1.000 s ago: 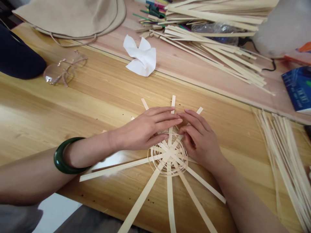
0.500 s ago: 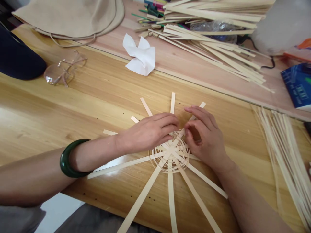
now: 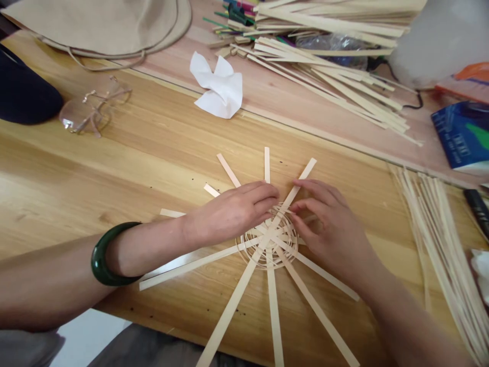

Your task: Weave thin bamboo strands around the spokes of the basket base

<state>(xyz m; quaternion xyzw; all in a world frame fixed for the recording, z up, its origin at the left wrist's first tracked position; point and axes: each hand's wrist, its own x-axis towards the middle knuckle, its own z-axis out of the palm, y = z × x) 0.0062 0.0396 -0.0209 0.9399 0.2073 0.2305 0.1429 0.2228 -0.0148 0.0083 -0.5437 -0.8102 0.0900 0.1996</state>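
A woven basket base (image 3: 270, 242) of flat pale strips lies on the table, its spokes radiating from a crossed centre with thin strands looped around it. My left hand (image 3: 239, 209), with a green bangle (image 3: 110, 253) at the wrist, lies over the upper left of the weave. Its fingers are bent together on the base's upper edge, and the fingertips are partly hidden. At the upper right edge my right hand (image 3: 328, 221) has thumb and index finger closed on a thin strand (image 3: 284, 209), beside the upper right spoke (image 3: 301, 176).
Thin strips (image 3: 443, 255) lie in a bundle at right. Behind are piled flat strips (image 3: 336, 81), a crumpled white tissue (image 3: 219, 89) and a blue packet (image 3: 462, 135). Glasses (image 3: 91, 107), a beige fabric item (image 3: 103, 25) and a dark blue object (image 3: 26, 92) occupy the left.
My right thumb and index finger have come together at the strand beside the upper right spoke. The base has turned slightly; my left hand stays over it. The view has shifted a little.
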